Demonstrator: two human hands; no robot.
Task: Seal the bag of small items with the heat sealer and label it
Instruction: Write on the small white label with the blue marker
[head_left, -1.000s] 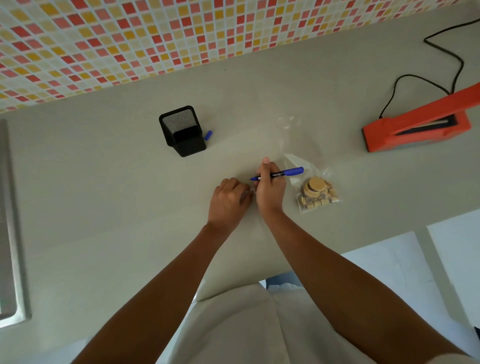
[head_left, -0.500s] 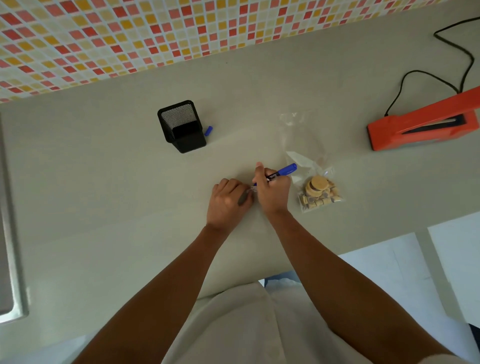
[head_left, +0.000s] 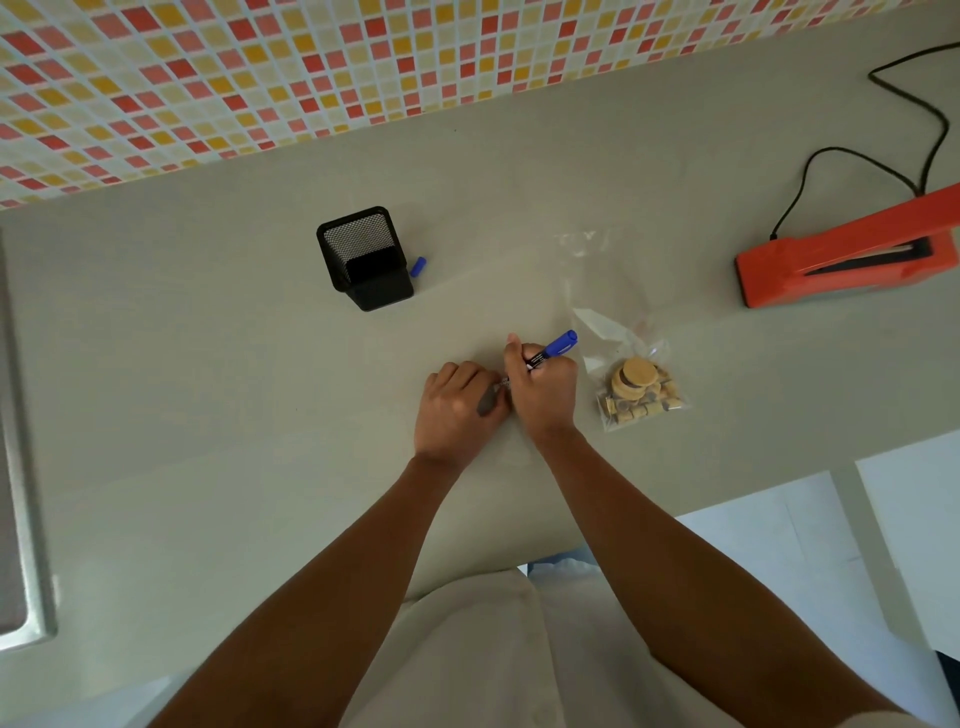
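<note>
A clear plastic bag holding small wooden discs and pegs lies on the grey counter, right of my hands. My right hand grips a blue marker, its blue end pointing up and to the right, its tip hidden down between my two hands. My left hand rests fingers curled on the counter, touching the right hand; whatever it presses down is hidden. The orange heat sealer sits at the far right with its lid raised.
A black mesh pen holder stands at the back, with the blue marker cap lying beside it. The sealer's black cord loops at the back right. The counter's front edge runs just behind my forearms. A metal sink rim is at the left.
The marker has swung from nearly flat to steeply tilted, its tip now down between my hands. Both hands stay together at the same spot.
</note>
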